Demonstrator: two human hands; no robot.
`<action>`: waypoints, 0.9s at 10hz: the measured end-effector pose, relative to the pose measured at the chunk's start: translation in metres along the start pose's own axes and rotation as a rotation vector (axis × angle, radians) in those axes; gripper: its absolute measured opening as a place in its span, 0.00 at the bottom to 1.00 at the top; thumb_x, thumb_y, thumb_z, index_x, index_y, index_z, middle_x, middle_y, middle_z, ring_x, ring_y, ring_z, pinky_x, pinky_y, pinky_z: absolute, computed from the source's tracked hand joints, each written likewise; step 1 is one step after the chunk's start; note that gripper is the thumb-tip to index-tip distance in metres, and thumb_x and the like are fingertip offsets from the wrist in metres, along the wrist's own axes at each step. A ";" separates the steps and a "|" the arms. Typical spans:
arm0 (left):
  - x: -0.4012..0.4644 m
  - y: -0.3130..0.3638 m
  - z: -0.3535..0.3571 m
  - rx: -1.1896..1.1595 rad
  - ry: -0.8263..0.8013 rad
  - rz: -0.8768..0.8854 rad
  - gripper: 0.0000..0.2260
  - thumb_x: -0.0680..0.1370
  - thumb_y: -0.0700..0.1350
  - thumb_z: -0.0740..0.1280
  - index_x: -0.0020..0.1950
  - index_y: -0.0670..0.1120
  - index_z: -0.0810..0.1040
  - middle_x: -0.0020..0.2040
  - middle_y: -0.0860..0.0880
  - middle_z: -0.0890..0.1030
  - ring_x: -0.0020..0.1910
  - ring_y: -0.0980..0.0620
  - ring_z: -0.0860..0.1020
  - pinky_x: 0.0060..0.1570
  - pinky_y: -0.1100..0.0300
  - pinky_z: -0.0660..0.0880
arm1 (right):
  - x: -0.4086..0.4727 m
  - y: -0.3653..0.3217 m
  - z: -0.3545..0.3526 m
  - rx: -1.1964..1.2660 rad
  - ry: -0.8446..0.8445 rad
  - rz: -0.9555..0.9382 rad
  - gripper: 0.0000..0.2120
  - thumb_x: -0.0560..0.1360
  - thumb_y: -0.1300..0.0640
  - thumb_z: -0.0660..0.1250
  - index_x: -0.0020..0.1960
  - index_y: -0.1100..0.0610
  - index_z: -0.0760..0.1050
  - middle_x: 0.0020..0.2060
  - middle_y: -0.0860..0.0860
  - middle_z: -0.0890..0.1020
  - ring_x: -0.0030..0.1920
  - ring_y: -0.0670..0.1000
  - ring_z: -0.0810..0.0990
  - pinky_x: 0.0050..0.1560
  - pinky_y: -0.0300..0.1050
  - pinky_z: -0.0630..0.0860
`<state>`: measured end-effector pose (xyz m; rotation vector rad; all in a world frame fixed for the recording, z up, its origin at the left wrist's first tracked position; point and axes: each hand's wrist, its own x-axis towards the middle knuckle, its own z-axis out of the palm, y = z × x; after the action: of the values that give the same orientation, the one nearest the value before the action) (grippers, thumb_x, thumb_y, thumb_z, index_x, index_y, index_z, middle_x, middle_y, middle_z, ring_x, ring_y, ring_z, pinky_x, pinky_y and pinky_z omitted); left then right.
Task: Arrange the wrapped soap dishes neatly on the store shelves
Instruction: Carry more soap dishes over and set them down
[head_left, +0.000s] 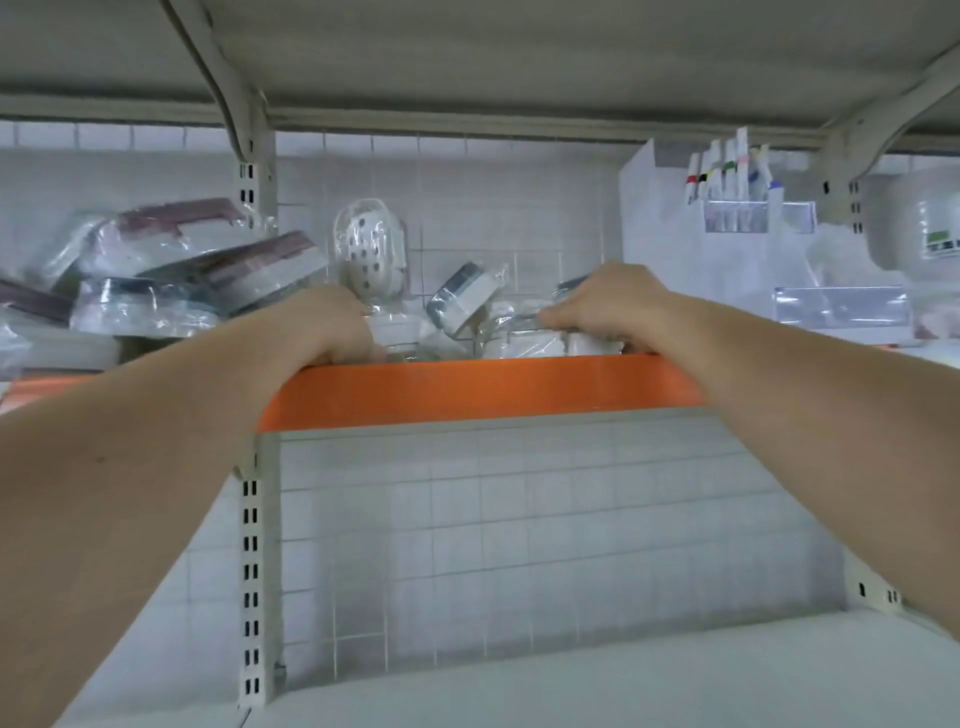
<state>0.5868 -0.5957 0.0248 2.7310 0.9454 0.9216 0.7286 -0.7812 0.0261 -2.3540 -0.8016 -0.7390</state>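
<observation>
Both my hands reach over the orange front edge (483, 389) of the middle shelf. My left hand (332, 325) has its fingers curled down onto a clear-wrapped soap dish (400, 332) just behind the edge. My right hand (597, 306) grips the plastic wrap of another white wrapped soap dish (524, 338). Between the hands a grey-and-white wrapped dish (460, 301) leans tilted. A white perforated wrapped dish (369, 249) stands upright against the wire back grid. The fingertips of both hands are hidden by the shelf edge and the wrapping.
A loose pile of wrapped dishes with maroon and dark lids (182, 270) lies at the left. White plastic dividers and a holder of markers (727, 176) stand at the right. A shelf (467, 62) hangs close overhead; the lower shelf (571, 686) lies below.
</observation>
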 end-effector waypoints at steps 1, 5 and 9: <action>-0.026 0.017 -0.005 -0.238 0.066 0.056 0.17 0.76 0.45 0.69 0.61 0.39 0.75 0.56 0.40 0.78 0.53 0.41 0.77 0.57 0.49 0.74 | -0.011 0.007 -0.017 0.204 0.080 0.012 0.23 0.72 0.41 0.68 0.56 0.58 0.80 0.45 0.53 0.82 0.47 0.54 0.78 0.53 0.44 0.75; -0.110 0.116 0.020 -0.694 0.259 0.798 0.05 0.74 0.57 0.64 0.48 0.62 0.71 0.32 0.64 0.70 0.30 0.70 0.71 0.29 0.78 0.64 | -0.147 0.131 -0.102 0.453 0.632 -0.033 0.02 0.74 0.44 0.68 0.44 0.41 0.78 0.25 0.37 0.78 0.25 0.37 0.74 0.28 0.30 0.71; -0.184 0.291 0.180 -0.742 -0.174 1.263 0.21 0.76 0.52 0.66 0.70 0.57 0.68 0.69 0.58 0.70 0.63 0.61 0.69 0.60 0.67 0.64 | -0.282 0.337 -0.123 0.163 0.684 0.435 0.09 0.74 0.48 0.67 0.54 0.43 0.78 0.34 0.37 0.79 0.31 0.30 0.74 0.38 0.25 0.69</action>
<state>0.7298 -0.9209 -0.1322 2.3841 -1.1059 0.8118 0.7251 -1.1924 -0.1721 -1.8363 -0.0476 -1.1276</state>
